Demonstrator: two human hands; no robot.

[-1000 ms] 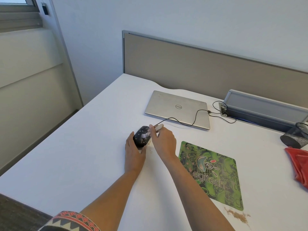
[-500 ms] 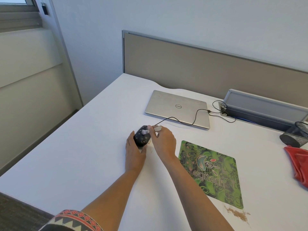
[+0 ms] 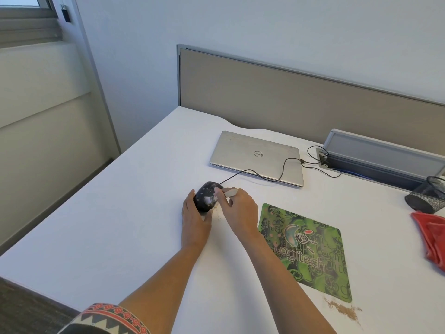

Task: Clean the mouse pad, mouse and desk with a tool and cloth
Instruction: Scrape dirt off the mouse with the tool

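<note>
A black wired mouse (image 3: pixel 206 194) sits on the white desk (image 3: pixel 120 213), tilted, with pale specks on its shell. My left hand (image 3: pixel 194 219) grips it from the near left side. My right hand (image 3: pixel 237 209) is closed on a small pale brush tool (image 3: pixel 230 192) whose working end rests against the mouse's right side. The green Logitech mouse pad (image 3: pixel 308 251) lies flat to the right of my right forearm. A red cloth (image 3: pixel 433 239) lies crumpled at the right edge. Brown crumbs (image 3: pixel 343 309) lie by the pad's near corner, and a few (image 3: pixel 218 209) beside the mouse.
A closed silver Dell laptop (image 3: pixel 255 156) lies behind the mouse, with the mouse cable (image 3: pixel 281 169) looping over it to a grey cable tray (image 3: pixel 380 153). A black mesh pen holder (image 3: pixel 427 195) lies tipped at the far right. A beige partition (image 3: pixel 289 97) borders the desk's back.
My right hand has drawn the brush slightly back and forth over the mouse's right side. My left hand and the mouse stay in place. A few crumbs now show beside the mouse.
</note>
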